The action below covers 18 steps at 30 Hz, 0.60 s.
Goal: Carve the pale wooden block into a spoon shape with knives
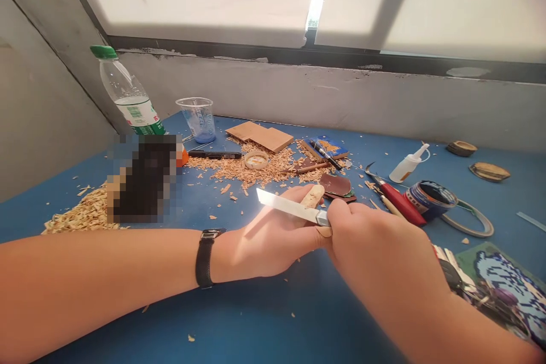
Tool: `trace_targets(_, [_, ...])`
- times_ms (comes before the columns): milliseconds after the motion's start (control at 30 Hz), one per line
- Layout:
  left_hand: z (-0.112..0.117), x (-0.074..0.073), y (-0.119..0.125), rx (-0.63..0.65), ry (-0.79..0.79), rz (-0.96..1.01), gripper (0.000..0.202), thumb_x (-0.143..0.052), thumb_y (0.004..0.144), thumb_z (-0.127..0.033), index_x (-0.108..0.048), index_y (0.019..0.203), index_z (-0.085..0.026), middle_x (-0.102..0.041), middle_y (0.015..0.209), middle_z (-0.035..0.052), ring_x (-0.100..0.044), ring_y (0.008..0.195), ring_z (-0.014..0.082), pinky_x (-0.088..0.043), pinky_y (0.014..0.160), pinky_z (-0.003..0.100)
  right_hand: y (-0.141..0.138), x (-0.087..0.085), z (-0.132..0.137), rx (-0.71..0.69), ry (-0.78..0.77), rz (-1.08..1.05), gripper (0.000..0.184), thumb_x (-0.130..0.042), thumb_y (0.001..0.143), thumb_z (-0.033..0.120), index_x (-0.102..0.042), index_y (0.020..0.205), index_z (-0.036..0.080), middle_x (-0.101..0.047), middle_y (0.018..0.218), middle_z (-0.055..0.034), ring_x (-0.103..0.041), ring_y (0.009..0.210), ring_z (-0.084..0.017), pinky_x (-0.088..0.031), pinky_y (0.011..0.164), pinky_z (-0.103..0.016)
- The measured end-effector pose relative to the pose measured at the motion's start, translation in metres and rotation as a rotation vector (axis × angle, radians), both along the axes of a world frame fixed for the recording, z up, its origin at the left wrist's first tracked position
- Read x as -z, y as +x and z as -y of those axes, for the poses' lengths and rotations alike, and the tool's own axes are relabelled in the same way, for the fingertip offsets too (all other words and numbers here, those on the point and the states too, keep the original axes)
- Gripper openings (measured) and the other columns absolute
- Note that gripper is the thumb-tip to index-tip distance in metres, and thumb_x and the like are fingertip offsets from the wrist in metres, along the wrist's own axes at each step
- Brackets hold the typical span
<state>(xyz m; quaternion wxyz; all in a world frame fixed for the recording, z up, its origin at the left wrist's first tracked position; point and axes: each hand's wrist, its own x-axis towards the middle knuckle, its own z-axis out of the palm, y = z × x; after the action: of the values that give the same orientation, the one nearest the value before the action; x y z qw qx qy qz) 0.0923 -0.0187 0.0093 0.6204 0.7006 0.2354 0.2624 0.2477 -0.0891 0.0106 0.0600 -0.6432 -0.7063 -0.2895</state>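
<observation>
My left hand (273,239), with a dark watch band on its wrist, is closed around a small pale piece of wood (313,197). The wood's rounded upper end shows above the fingers; most of the rest is hidden by the hands. In my right hand (375,239) is a carving knife (290,206), its straight bright blade pointing left across the wood and the left palm. The right fingers wrap its handle, which is mostly hidden. Both hands meet above the blue table (239,313). Whether the edge touches the wood I cannot tell.
Wood shavings (81,210) lie in heaps at left and centre. Behind stand a green-capped bottle (139,111), a plastic cup (198,119) and a cardboard piece (260,135). To the right are a glue bottle (409,165), a red-handled tool (401,202) and a tape roll (433,196).
</observation>
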Motion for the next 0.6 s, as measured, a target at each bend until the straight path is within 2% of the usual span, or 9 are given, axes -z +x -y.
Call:
trace_targets(100, [0.001,0.003,0.002,0.004,-0.131,0.067,0.028,-0.074,0.088,-0.029,-0.047,0.086,-0.021,-0.050,0.082,-0.0047,-0.043,0.075,0.0127,-0.042,0.066,0.028,-0.001,0.002,0.000,0.019,0.009,0.035,0.020,-0.060,0.076,0.004,-0.054,0.069,0.022,-0.058,0.054,-0.0018,-0.058,0.047,-0.018,-0.015,0.051,-0.029])
trace_targets(200, [0.002,0.001,0.002,0.006,-0.137,0.104,0.028,-0.073,0.089,-0.026,-0.046,0.084,-0.021,-0.049,0.080,-0.0050,-0.043,0.074,0.0127,-0.039,0.066,0.028,0.004,0.000,-0.006,-0.019,-0.037,0.009,0.019,-0.064,0.073,0.008,-0.052,0.069,0.023,-0.058,0.056,-0.0012,-0.059,0.048,-0.018,-0.013,0.052,-0.030])
trace_targets(267, [0.001,-0.005,0.000,0.033,-0.058,0.082,0.023,-0.070,0.091,-0.025,-0.048,0.084,-0.021,-0.048,0.079,-0.0051,-0.040,0.073,0.0127,-0.037,0.065,0.028,0.011,-0.004,-0.011,-0.111,-0.101,0.009,0.020,-0.066,0.069,0.010,-0.051,0.069,0.023,-0.058,0.057,0.0001,-0.057,0.048,-0.018,-0.012,0.052,-0.030])
trace_targets(367, [-0.001,-0.019,-0.002,0.110,0.177,-0.092,0.024,-0.063,0.092,-0.017,-0.046,0.075,-0.020,-0.045,0.079,-0.0037,-0.036,0.074,0.0137,-0.034,0.067,0.030,0.020,-0.010,-0.017,-0.293,-0.208,0.045,0.023,-0.060,0.065,0.004,-0.050,0.073,0.023,-0.058,0.058,0.0027,-0.057,0.049,-0.017,-0.013,0.051,-0.030])
trace_targets(467, [-0.003,-0.025,-0.003,0.115,0.214,-0.104,0.028,-0.062,0.091,-0.015,-0.043,0.070,-0.020,-0.046,0.079,-0.0023,-0.038,0.077,0.0147,-0.035,0.068,0.030,0.022,-0.013,-0.018,-0.279,-0.225,0.031,0.023,-0.057,0.065,0.003,-0.051,0.075,0.023,-0.061,0.061,0.0023,-0.058,0.051,-0.017,-0.014,0.051,-0.029])
trace_targets(600, [-0.003,-0.014,-0.002,0.111,0.105,0.007,0.018,-0.062,0.089,-0.008,-0.051,0.080,-0.020,-0.052,0.086,-0.0033,-0.044,0.076,0.0132,-0.037,0.067,0.028,0.014,-0.011,-0.012,-0.174,-0.182,0.026,0.023,-0.056,0.067,0.001,-0.052,0.075,0.022,-0.060,0.061,0.0009,-0.061,0.054,-0.017,-0.015,0.052,-0.029])
